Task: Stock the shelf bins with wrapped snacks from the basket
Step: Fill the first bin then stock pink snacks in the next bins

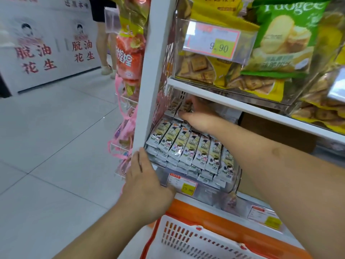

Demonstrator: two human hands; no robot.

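A clear shelf bin (234,181) on the middle shelf holds rows of grey-and-cream wrapped snacks (188,148) with cartoon figures. My right hand (197,116) reaches deep under the upper shelf to the bin's back, fingers on the rearmost wrapped snacks (182,107); whether it grips one I cannot tell. My left hand (147,184) rests on the bin's front left corner, thumb up along the white shelf post (149,81), fingers against the clear front. The white and orange basket (186,238) sits low in front of the shelf; its contents are out of view.
Upper bins hold yellow and green biscuit bags (280,43) behind a price tag (214,41). Red and pink snack bags (128,53) hang on a wire rack left of the post. A person's legs (104,40) stand in the tiled aisle beside white cartons (46,53).
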